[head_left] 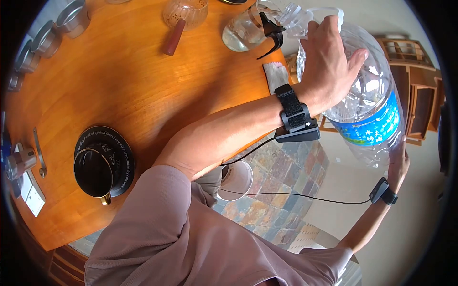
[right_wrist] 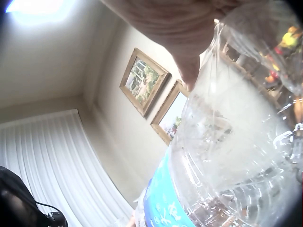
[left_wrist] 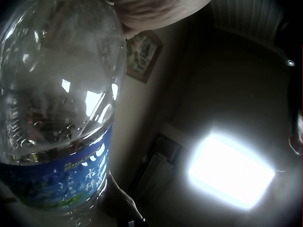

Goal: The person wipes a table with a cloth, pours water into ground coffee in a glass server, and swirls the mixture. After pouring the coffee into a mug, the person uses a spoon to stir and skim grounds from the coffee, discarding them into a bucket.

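Observation:
A large clear plastic water bottle [head_left: 365, 95] with a blue label is tipped over beside the table, its neck leaning to the table's corner. My left hand [head_left: 327, 62] grips it near the neck and white carrying loop [head_left: 329, 13]. Down at the base, my right hand [head_left: 400, 164] holds the bottle from the far side. The bottle's mouth is right at the top of a glass pitcher [head_left: 238, 35], which holds clear liquid and has a black handle [head_left: 273, 34]. In the left wrist view the bottle [left_wrist: 57, 94] fills the left side, with droplets inside.
A black cup [head_left: 94, 174] on a black saucer [head_left: 125, 164] stands on the wooden table [head_left: 157, 86]. Beyond are a glass pot with a red-brown handle [head_left: 174, 38] and several metal tins [head_left: 74, 19]. A folded cloth [head_left: 275, 76] lies at the edge, and a thin cable [head_left: 305, 196] trails between my wrists.

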### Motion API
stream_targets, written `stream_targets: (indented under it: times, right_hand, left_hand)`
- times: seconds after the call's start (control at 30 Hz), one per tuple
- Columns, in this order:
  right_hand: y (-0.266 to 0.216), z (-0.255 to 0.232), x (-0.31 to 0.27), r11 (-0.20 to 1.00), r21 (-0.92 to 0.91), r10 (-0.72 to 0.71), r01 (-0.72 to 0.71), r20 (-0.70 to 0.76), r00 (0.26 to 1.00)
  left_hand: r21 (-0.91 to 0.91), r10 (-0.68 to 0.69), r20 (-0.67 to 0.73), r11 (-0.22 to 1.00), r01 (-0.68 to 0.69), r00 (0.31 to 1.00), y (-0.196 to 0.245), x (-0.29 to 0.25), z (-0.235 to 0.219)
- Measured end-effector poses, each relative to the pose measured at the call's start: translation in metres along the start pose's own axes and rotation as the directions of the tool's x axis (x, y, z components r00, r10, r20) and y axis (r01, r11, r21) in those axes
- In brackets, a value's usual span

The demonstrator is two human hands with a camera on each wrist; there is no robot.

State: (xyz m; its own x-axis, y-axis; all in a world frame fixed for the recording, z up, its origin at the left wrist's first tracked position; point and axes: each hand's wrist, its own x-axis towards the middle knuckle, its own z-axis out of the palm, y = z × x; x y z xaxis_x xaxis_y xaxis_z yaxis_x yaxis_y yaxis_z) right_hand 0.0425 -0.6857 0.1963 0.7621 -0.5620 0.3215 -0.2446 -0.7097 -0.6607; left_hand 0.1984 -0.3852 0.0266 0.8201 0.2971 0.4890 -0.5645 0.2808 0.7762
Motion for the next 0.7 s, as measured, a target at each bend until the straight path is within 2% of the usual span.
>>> stream_targets:
  times: [0.07,0.13,0.37,0.43,0.67,0.7]
  right_hand:
    - [-0.004,0.003,0.000,1.000,0.001,-0.002,0.002,-0.003,1.000]
    - [-0.011,0.005,-0.007,0.995,-0.104,0.006,-0.005,0.001,1.000]
    - [-0.010,0.005,-0.008,0.996,-0.088,0.010,-0.012,-0.025,1.000]
    - [-0.012,0.009,-0.010,0.996,-0.094,-0.009,0.005,-0.042,0.999]
    - [0.001,0.001,-0.001,0.997,-0.070,0.021,-0.022,-0.014,1.000]
    - [0.004,0.001,0.002,0.999,-0.047,0.021,-0.022,-0.022,1.000]
  left_hand:
    - [0.007,0.018,-0.015,1.000,-0.018,1.000,-0.001,0.001,0.002]
    - [0.036,0.052,-0.055,0.998,-0.050,0.997,-0.001,0.000,0.004]
    - [0.033,0.051,-0.054,0.998,-0.049,0.997,-0.002,-0.001,0.006]
    - [0.055,0.085,-0.086,0.995,-0.081,0.993,-0.003,-0.001,0.006]
    - [0.046,0.073,-0.059,0.996,-0.070,0.996,0.001,0.001,0.005]
    - [0.018,0.039,-0.019,0.999,-0.039,0.999,0.001,0.003,0.004]
